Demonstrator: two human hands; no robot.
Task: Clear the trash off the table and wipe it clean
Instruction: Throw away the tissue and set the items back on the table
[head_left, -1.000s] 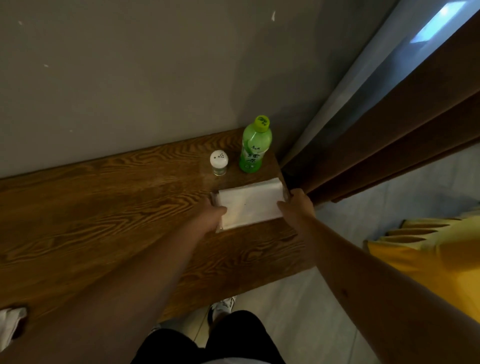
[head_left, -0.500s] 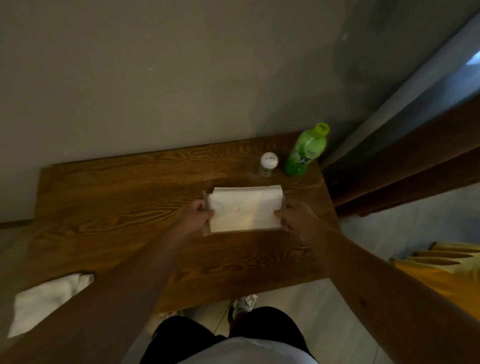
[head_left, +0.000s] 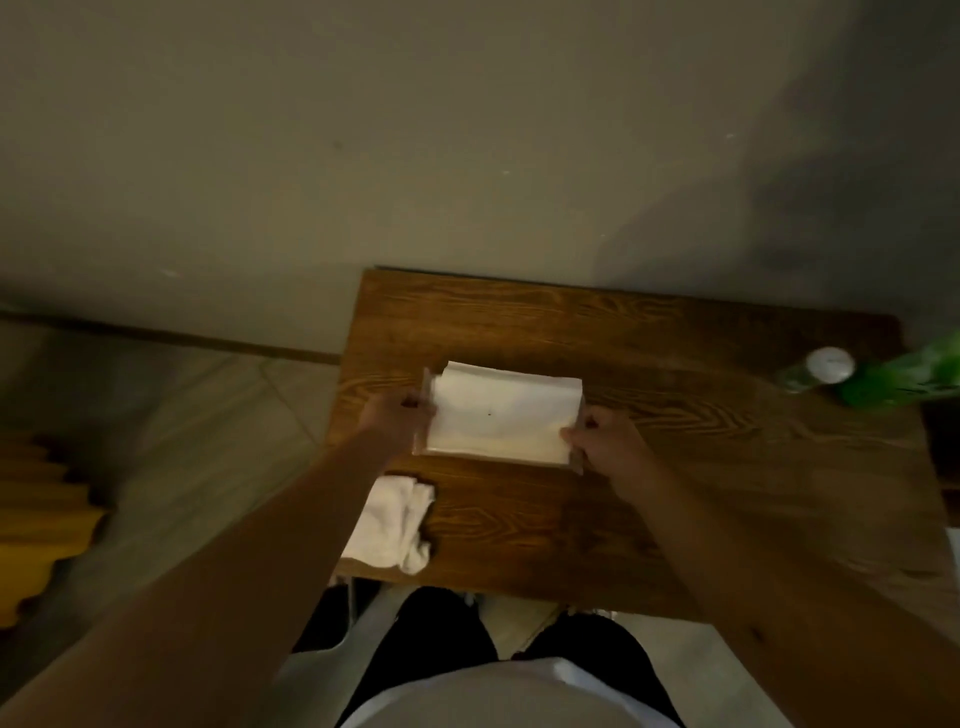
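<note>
1. Two hands hold one white pack (head_left: 504, 413) by its short ends, just as half a second ago, but it has come leftward along the table (head_left: 675, 493), away from the bottle (head_left: 904, 379) and shaker (head_left: 826, 366), which now sit well apart from it at the far right edge of the head view.
2. Left hand (head_left: 395, 421) is closed on the pack's left end, fingers curled round the clear wrapper edge.
3. Right hand (head_left: 608, 441) is closed on the right end, fingertips (head_left: 571, 434) pinched on the white top face near the front corner.
4. Whether the pack rests on the wood or is lifted just above it cannot be told.
5. White cloth (head_left: 395, 525), earlier at the frame's lower left, now lies crumpled on the table's near left corner, just in front of the pack and partly under the left forearm.
6. Bottle and shaker are blurred; the shaker stands just left of the bottle.
</note>
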